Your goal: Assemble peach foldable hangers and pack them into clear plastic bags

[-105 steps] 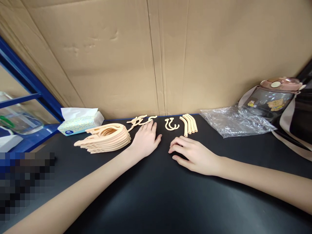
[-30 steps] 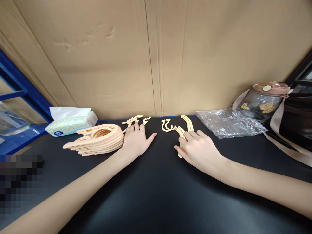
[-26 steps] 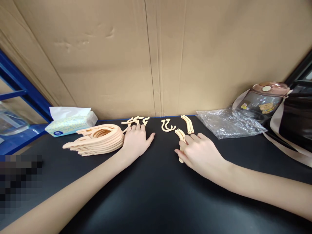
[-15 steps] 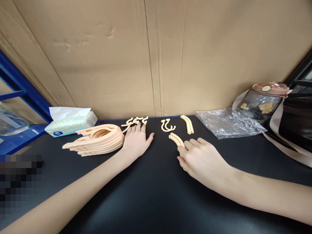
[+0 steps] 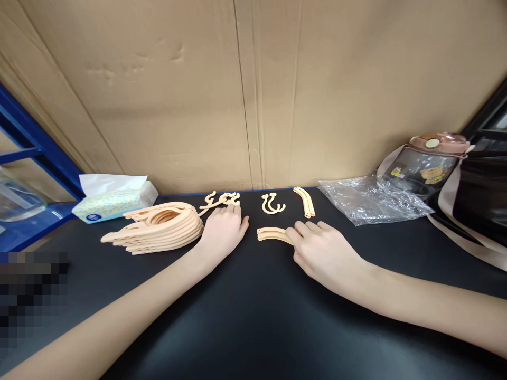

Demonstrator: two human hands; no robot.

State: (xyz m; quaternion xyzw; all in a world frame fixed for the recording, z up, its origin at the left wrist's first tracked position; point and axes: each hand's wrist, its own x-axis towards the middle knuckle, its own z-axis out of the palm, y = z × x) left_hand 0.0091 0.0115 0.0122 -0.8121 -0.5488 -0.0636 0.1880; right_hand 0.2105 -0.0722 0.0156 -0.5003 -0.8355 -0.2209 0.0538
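Note:
My right hand (image 5: 325,248) is closed around one end of a small bundle of curved cream hanger arms (image 5: 271,235), which points left just above the black table. My left hand (image 5: 222,229) lies palm down, its thumb apart and its bent fingers at a loose group of cream hanger hooks (image 5: 219,198); the fingertips are partly hidden. Beside its wrist is a stack of cream hangers (image 5: 162,232). A few more hooks (image 5: 271,204) rest between the hands, further back. Behind my right hand lies another bundle of curved arms (image 5: 304,202).
A tissue box (image 5: 114,203) stands at the back left. To the right are a crumpled clear plastic bag (image 5: 368,200), a strapped drink bottle (image 5: 430,166) and a dark bag (image 5: 483,184). A cardboard wall (image 5: 178,105) closes off the back of the black table (image 5: 253,316).
My right hand has turned the curved arms from a slant to nearly level, their free end now further left. My left hand has drawn back slightly, its fingers more bent.

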